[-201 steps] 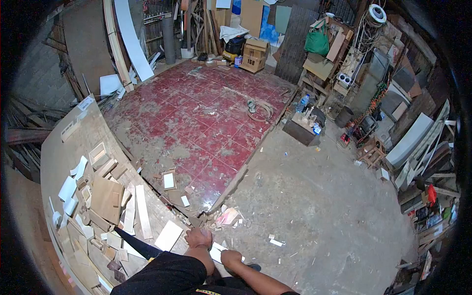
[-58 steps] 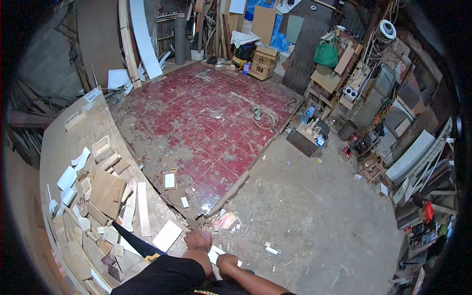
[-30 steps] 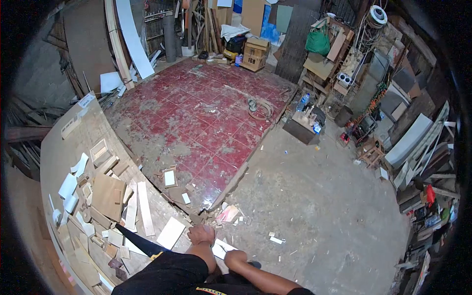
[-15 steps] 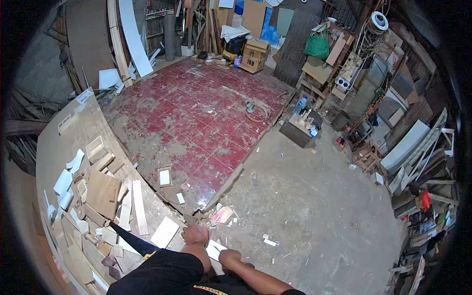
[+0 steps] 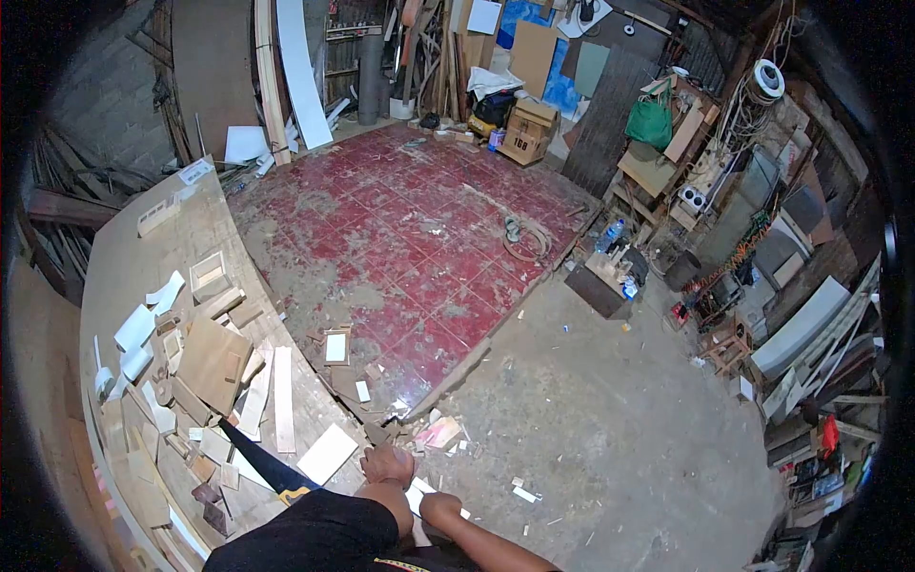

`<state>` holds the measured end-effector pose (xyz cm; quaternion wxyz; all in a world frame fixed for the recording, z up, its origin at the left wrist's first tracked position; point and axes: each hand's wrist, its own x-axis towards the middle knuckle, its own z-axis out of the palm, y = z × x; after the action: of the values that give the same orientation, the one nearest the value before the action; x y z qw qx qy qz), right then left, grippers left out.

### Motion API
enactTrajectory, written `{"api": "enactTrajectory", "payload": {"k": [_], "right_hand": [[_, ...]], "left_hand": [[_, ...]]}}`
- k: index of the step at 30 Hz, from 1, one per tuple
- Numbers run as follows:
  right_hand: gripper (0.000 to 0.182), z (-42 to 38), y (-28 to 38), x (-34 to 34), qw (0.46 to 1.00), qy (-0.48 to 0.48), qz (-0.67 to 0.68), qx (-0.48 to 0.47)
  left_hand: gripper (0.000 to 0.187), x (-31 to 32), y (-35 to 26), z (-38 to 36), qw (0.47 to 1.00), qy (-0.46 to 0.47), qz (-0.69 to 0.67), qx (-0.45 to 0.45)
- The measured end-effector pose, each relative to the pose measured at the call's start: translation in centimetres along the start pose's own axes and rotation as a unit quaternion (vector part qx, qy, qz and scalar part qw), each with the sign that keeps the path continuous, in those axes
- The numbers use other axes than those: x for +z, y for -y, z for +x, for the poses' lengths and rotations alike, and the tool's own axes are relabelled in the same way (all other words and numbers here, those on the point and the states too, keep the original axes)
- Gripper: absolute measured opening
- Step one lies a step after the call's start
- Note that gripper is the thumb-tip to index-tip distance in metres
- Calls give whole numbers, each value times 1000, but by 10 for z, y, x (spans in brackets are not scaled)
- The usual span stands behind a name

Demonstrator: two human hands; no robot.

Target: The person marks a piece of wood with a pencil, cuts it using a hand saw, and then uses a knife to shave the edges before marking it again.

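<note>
A narrow white board (image 5: 416,498) lies low in front of me, between and under my hands. My left hand (image 5: 388,464) is at the workbench's near edge, just beyond the board, its fingers curled and what they hold hidden. Over the board, my right hand (image 5: 440,508) is closed like a fist; I cannot make out what is in it. Left of my hands, a white rectangular panel (image 5: 328,454) rests on the bench. A handsaw (image 5: 259,461) with a dark blade and yellow on its handle lies beside my left sleeve.
The wooden workbench (image 5: 124,257) at left carries wood offcuts, curled white sheets and a square wooden panel (image 5: 212,364). Red tiled floor (image 5: 381,248) meets concrete at a raised edge. A dark box (image 5: 596,291) stands on the concrete. Scraps litter the floor; stacked boards line the right side.
The whole view has shifted slightly, with the room now lower and further right in the picture. Both hands stay close to the white board, the right still closed.
</note>
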<state>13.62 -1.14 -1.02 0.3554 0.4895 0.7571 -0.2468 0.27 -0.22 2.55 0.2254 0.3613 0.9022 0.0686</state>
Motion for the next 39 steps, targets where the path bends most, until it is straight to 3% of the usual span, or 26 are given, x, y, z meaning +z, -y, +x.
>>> {"api": "enactTrajectory", "payload": {"k": [3, 10, 14, 17, 19, 20, 22, 27, 31, 33, 35, 39], "right_hand": [[28, 15, 1, 9, 1000, -2, 0, -12], [25, -50, -9, -33, 996, 5, -58, -63], [30, 7, 9, -6, 999, 36, -28, -22], [28, 4, 11, 0, 997, -26, -53, -48], [27, 2, 15, 9, 977, -194, 91, -10], [27, 1, 9, 12, 977, -192, 90, -9], [25, -23, -8, 1, 993, -79, 25, -87], [25, -78, -11, -47, 996, -43, -7, -77], [28, -47, 7, -41, 998, -33, -24, -57], [26, -23, 11, -22, 990, -91, -48, -93], [25, -13, 9, -16, 992, -85, -31, -93], [26, -40, 9, -44, 995, -59, -21, -78]], "left_hand": [[57, 18, 5, 8, 999, -7, 49, -12], [60, 20, 10, 11, 998, 0, 63, 2], [61, 11, 7, 5, 999, 7, 38, -6], [60, 11, 4, 3, 999, 8, 32, -5], [59, 13, 6, 6, 998, 6, 55, -4], [59, 16, 7, 7, 998, 8, 54, -4], [59, 24, 9, 8, 999, -22, 35, -8], [59, 30, 12, 13, 999, -16, 47, -1], [59, 24, 11, 11, 999, -21, 31, -1], [58, 23, 11, 7, 999, -21, 26, 1], [58, 21, 11, 10, 999, -28, 23, 4], [58, 28, 13, 17, 999, 25, 42, -3]]}}
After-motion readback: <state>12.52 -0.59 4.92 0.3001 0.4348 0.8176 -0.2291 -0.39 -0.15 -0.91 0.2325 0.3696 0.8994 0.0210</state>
